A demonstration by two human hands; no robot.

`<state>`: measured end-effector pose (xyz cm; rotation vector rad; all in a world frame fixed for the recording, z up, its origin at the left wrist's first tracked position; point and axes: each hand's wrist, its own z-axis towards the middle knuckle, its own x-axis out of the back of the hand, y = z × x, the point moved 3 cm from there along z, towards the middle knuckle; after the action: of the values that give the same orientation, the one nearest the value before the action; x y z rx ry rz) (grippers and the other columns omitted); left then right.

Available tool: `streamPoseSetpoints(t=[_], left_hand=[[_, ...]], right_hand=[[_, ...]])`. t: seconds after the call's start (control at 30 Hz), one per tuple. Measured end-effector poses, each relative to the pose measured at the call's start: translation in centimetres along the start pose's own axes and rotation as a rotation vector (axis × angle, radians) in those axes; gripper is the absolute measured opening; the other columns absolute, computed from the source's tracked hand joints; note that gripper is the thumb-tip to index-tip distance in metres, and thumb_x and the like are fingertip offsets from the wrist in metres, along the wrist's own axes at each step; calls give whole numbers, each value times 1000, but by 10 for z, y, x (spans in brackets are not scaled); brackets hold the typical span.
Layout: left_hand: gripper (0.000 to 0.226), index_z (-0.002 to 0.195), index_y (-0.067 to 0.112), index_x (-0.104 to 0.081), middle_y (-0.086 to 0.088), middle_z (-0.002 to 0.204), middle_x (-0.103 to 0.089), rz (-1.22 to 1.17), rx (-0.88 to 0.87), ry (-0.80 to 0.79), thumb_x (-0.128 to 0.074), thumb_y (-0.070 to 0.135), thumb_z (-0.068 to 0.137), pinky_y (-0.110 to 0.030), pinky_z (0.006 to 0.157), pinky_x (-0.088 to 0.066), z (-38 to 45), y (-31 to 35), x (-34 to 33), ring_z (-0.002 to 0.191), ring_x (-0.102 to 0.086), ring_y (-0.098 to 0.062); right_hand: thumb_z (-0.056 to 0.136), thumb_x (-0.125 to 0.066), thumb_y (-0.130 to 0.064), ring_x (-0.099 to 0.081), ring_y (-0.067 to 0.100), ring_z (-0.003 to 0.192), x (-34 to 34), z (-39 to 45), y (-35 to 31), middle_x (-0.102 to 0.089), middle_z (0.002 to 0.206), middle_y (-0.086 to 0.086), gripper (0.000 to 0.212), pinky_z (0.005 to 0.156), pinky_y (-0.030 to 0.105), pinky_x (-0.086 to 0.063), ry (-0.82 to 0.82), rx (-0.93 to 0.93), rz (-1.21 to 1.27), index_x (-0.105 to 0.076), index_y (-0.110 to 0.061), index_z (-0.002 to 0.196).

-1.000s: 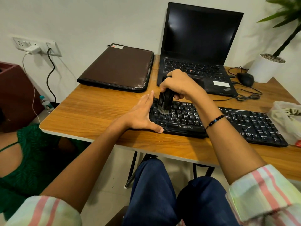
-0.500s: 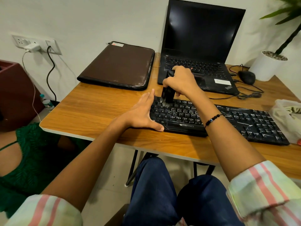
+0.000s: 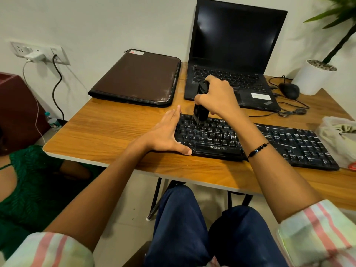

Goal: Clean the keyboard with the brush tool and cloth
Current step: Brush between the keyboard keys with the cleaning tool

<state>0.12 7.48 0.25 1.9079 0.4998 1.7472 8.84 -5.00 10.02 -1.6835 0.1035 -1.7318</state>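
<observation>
- The keyboard [image 3: 256, 139] lies flat along the near half of the wooden table [image 3: 107, 132], its long axis running left to right and angled slightly away at the left end.
- The brush tool [image 3: 201, 110] stands nearly upright on the keyboard's far-left corner, bristles down on the top key rows.
- The right hand [image 3: 215, 97] grips the brush's black body from above, fingers curled round it, and it alone does the cleaning.
- Nearly all the unbrushed keys lie to the right of the brush, under and past the right forearm, so I'd judge the next strokes must travel rightward along the long axis.
- The left hand [image 3: 165, 134] lies flat with fingers straight, palm edge against the keyboard's left end and thumb along the front edge, holding nothing and bracing the board.
- That brace sits on the side the brush would move away from, so it seems to do little against a rightward push.
- What may be the cloth shows in a pale bag [image 3: 339, 137] just past the keyboard's right end, closer to the right hand.
- A laptop [image 3: 231, 54] and a brown folder [image 3: 138, 76] sit behind.
</observation>
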Motion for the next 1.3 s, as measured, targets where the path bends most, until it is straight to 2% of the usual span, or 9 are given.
streamPoseSetpoints(t=[0.13, 0.3, 0.43, 0.57, 0.7, 0.8, 0.97, 1.13, 1.3], left_hand=[[143, 146, 16, 25, -1, 159, 14, 1, 2, 7, -78, 60, 58, -43, 119, -7, 0, 2, 0, 145, 10, -16], [146, 147, 17, 24, 0, 159, 12, -1, 6, 2, -77, 67, 54, -46, 119, -9, 1, -1, 0, 146, 10, -16], [147, 147, 16, 23, -1, 159, 10, 8, 10, 5, -77, 68, 52, -47, 119, -11, 1, -1, 0, 146, 7, -17], [146, 147, 17, 23, -2, 159, 11, 1, 8, 3, -78, 66, 54, -47, 119, -10, 1, -1, 0, 146, 8, -17], [152, 147, 18, 24, 0, 159, 11, 4, 11, -3, -70, 77, 43, -47, 119, -10, 0, 1, -1, 146, 9, -17], [147, 147, 17, 24, -3, 159, 12, 41, 17, -32, -76, 69, 53, -47, 119, -8, 1, 1, 2, 146, 10, -19], [141, 146, 14, 25, -8, 159, 13, 373, 32, -105, -52, 86, 51, -52, 116, 8, 5, 19, 3, 145, 12, -27], [144, 146, 10, 24, -10, 159, 8, 388, 30, -87, -43, 88, 46, -54, 116, 7, 12, 34, -2, 146, 9, -25], [139, 147, 14, 22, -8, 160, 5, 395, 11, -53, -42, 89, 50, -53, 116, 6, 10, 31, -5, 146, 7, -23]], right_hand=[[70, -64, -23, -63, 29, 80, -6, -8, -3, -63, 89, 5, 50, 70, 44, -57, -56, -18, 4, -54, -16, 119], [75, -66, -14, -50, 19, 39, 9, -7, -2, -62, 76, 10, 61, 33, 22, -35, -182, -94, 184, -46, -12, 132], [76, -66, -22, -60, 20, 51, 5, -9, 3, -64, 89, 8, 40, 39, 25, -42, -32, -78, 181, -51, -13, 112], [75, -64, -18, -52, 19, 40, 1, -14, 6, -61, 72, 6, 21, 38, 24, -38, -148, -111, 190, -50, -13, 90], [73, -65, -17, -46, 15, 32, 6, -12, 10, -62, 77, 9, 32, 31, 19, -31, -159, -158, 284, -49, -14, 101], [75, -66, -21, -52, 14, 35, 1, -17, 9, -65, 86, 9, 47, 31, 19, -32, -78, -146, 313, -48, -15, 118], [79, -72, -27, -51, 8, 44, -5, -27, 15, -61, 90, 2, 44, 36, 19, -37, -114, -61, 505, -45, -21, 112], [76, -77, -16, -60, 14, 57, -5, -30, 30, -63, 94, 5, 59, 45, 26, -46, -150, -17, 501, -38, -20, 121], [71, -74, -5, -60, 19, 53, -9, -35, 34, -66, 79, 9, 45, 43, 28, -46, -278, -21, 426, -43, -19, 101]])
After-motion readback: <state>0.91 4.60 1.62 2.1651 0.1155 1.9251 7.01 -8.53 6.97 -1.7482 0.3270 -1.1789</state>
